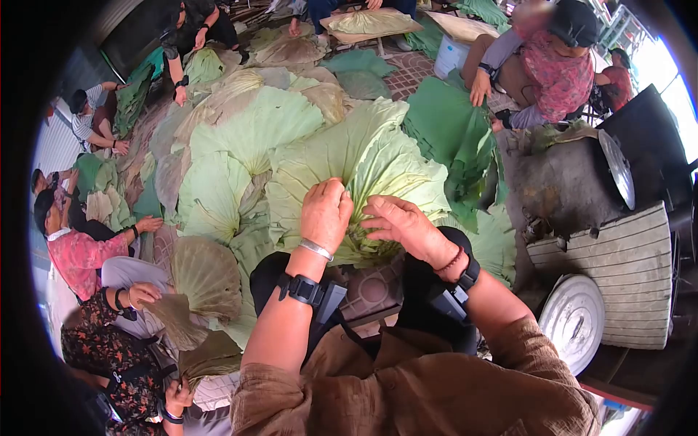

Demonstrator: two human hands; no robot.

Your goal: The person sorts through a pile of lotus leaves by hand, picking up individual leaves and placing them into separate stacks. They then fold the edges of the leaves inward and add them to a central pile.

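Outdoors, on a brick-paved floor heaped with big green leaves, several people sit around the pile. At the near edge of that pile, just in front of the person's knees, lies a large pale lotus leaf, its folds running down toward the hands. The left hand is closed on the lower edge of this leaf, fingers curled over a bunched fold; a metal bangle and a black wrist strap sit on that arm. The right hand lies just beside it on the same leaf, fingers bent and pinching the gathered edge, with a red bead bracelet at the wrist. Both forearms come out of brown sleeves. Behind the held leaf more pale leaves spread to the left, and a stack of darker green leaves lies to the right. Further right stand a dark metal drum, a slatted wooden board and a round metal lid. To the left, other people in patterned shirts handle smaller brownish leaves; across the pile, a person in a pink floral top reaches toward the dark stack.
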